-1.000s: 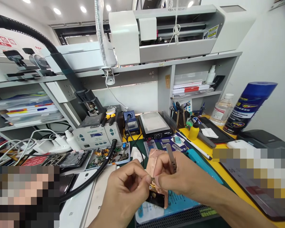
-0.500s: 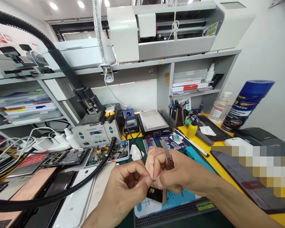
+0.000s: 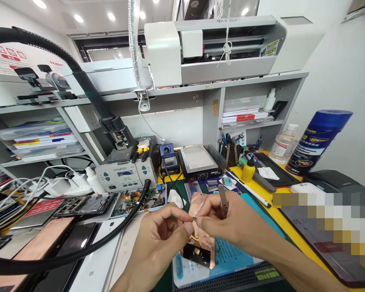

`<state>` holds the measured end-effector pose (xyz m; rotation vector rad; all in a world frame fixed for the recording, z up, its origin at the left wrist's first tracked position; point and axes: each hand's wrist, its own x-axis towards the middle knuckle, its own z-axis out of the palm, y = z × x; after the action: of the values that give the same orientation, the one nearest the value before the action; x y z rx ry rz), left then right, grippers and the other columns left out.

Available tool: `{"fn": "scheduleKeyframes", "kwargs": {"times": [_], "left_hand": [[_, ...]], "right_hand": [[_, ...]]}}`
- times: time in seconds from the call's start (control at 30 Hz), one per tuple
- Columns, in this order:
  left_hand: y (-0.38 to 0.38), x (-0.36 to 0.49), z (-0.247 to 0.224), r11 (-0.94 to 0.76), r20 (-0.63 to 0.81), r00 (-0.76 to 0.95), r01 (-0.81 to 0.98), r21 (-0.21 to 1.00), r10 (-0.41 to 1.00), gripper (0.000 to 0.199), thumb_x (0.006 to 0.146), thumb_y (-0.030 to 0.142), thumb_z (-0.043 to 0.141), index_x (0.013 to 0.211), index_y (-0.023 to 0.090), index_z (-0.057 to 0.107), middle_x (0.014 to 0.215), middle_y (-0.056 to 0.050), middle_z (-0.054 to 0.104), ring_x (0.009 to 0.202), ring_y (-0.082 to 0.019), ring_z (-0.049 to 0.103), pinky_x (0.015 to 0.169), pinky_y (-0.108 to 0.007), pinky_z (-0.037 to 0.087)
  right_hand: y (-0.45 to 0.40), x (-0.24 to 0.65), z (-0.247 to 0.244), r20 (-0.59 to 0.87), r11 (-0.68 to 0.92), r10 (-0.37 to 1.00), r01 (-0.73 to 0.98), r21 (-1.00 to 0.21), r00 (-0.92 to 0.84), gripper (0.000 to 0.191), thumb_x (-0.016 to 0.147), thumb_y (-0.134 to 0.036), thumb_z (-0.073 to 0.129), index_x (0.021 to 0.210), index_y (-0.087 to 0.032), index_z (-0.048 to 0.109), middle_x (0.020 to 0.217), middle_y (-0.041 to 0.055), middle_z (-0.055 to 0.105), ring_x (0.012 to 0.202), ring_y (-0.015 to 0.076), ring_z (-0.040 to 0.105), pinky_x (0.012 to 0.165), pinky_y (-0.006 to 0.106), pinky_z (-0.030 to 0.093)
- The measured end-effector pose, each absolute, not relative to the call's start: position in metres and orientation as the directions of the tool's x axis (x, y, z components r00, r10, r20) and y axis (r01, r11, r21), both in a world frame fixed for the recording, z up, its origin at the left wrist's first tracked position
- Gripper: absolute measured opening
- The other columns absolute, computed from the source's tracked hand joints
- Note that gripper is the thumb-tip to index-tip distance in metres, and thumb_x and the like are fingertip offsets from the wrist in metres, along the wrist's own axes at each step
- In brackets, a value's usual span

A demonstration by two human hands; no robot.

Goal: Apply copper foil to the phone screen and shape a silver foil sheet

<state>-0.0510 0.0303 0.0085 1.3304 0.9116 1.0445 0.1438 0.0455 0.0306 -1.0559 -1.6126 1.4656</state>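
A copper-coloured phone part with a black lower end lies tilted on a blue and white mat. Above it, my left hand has thumb and index finger pinched close together, and whatever sits between them is too small to name. Just to the right, my right hand pinches a small dark piece between thumb and index finger. Metal tweezers stick up from the curled fingers of that same hand. The fingertips of both hands nearly meet over the copper part.
A black hose curves across the left, over several phones. Behind the hands are a tray of small parts, a hot plate and a soldering station. A yellow bottle and a blue spray can stand to the right.
The view has tilted up slightly. My fingertips have shifted up along the copper part, so more of its lower portion and black end shows. The tweezers stay in my right hand.
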Motion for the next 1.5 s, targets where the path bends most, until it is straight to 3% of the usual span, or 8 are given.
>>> {"fn": "scheduleKeyframes", "kwargs": {"times": [0.43,0.7,0.9,1.0,1.13,1.23,1.37,1.5], "left_hand": [[0.032,-0.045,0.008,-0.092,0.092,0.201,-0.006,0.996,0.975,0.024,0.084,0.034,0.07,0.072,0.014,0.066,0.057,0.005,0.046,0.049,-0.006,0.028,0.045,-0.018,0.021],[0.033,-0.047,0.016,0.144,-0.108,0.311,-0.095,0.985,0.944,0.012,0.073,0.021,0.071,0.069,0.016,0.06,0.049,0.01,0.037,0.042,-0.003,0.019,0.038,-0.016,0.013],[0.032,-0.048,0.02,0.346,-0.249,0.386,-0.206,0.915,0.888,0.01,0.068,0.017,0.07,0.066,0.016,0.06,0.044,0.012,0.032,0.039,-0.002,0.016,0.037,-0.017,0.01],[0.032,-0.049,0.02,0.374,-0.265,0.398,-0.228,0.899,0.878,0.007,0.066,0.016,0.069,0.066,0.016,0.062,0.044,0.01,0.037,0.038,-0.002,0.018,0.036,-0.016,0.011],[0.032,-0.05,0.021,0.375,-0.276,0.37,-0.23,0.898,0.887,0.01,0.064,0.014,0.068,0.063,0.017,0.059,0.045,0.011,0.037,0.038,-0.001,0.019,0.035,-0.016,0.011],[0.034,-0.05,0.022,0.387,-0.293,0.364,-0.22,0.896,0.884,0.009,0.063,0.014,0.066,0.062,0.017,0.057,0.044,0.011,0.036,0.037,0.0,0.017,0.035,-0.016,0.01],[0.035,-0.05,0.021,0.394,-0.309,0.352,-0.202,0.897,0.884,0.01,0.064,0.017,0.064,0.06,0.018,0.055,0.041,0.013,0.031,0.036,-0.001,0.015,0.035,-0.017,0.008],[0.035,-0.049,0.019,0.398,-0.326,0.33,-0.181,0.899,0.886,0.01,0.063,0.017,0.064,0.061,0.019,0.054,0.041,0.012,0.033,0.035,0.0,0.015,0.035,-0.017,0.008]], "right_hand": [[0.041,0.139,0.03,0.006,0.087,0.939,0.22,-0.972,-0.343,0.014,0.079,-0.024,0.066,0.066,-0.02,0.06,0.06,-0.0036,0.057,0.053,0.0114,0.052,0.051,0.023,0.045],[0.045,0.141,0.032,-0.071,-0.043,0.869,0.069,-0.997,-0.49,0.011,0.074,-0.011,0.059,0.067,-0.02,0.061,0.063,-0.0024,0.061,0.055,0.0142,0.058,0.05,0.025,0.05],[0.049,0.14,0.034,-0.163,-0.195,0.823,-0.001,-0.981,-0.543,0.01,0.067,-0.009,0.061,0.063,-0.018,0.061,0.046,-0.0089,0.051,0.036,0.0034,0.031,0.036,0.016,0.021],[0.05,0.14,0.036,-0.201,-0.255,0.795,-0.014,-0.967,-0.573,0.009,0.068,-0.01,0.063,0.063,-0.018,0.062,0.04,-0.0106,0.045,0.035,0.0031,0.025,0.035,0.017,0.018],[0.049,0.144,0.036,-0.156,-0.167,0.807,0.033,-0.985,-0.57,0.004,0.073,-0.017,0.07,0.071,-0.016,0.072,0.053,-0.0048,0.056,0.043,0.0077,0.045,0.037,0.018,0.032],[0.048,0.147,0.034,-0.095,-0.044,0.837,0.107,-0.993,-0.539,0.008,0.08,-0.019,0.067,0.082,-0.016,0.075,0.064,-0.0001,0.063,0.06,0.0152,0.06,0.048,0.023,0.047],[0.046,0.147,0.032,-0.069,0.026,0.861,0.179,-0.983,-0.503,0.011,0.084,-0.016,0.063,0.091,-0.017,0.071,0.07,0.0011,0.066,0.064,0.0179,0.065,0.059,0.029,0.055],[0.043,0.141,0.033,-0.054,0.028,0.86,0.152,-0.988,-0.508,0.006,0.084,-0.02,0.063,0.085,-0.016,0.068,0.075,0.0013,0.064,0.062,0.0166,0.062,0.058,0.031,0.058]]}}
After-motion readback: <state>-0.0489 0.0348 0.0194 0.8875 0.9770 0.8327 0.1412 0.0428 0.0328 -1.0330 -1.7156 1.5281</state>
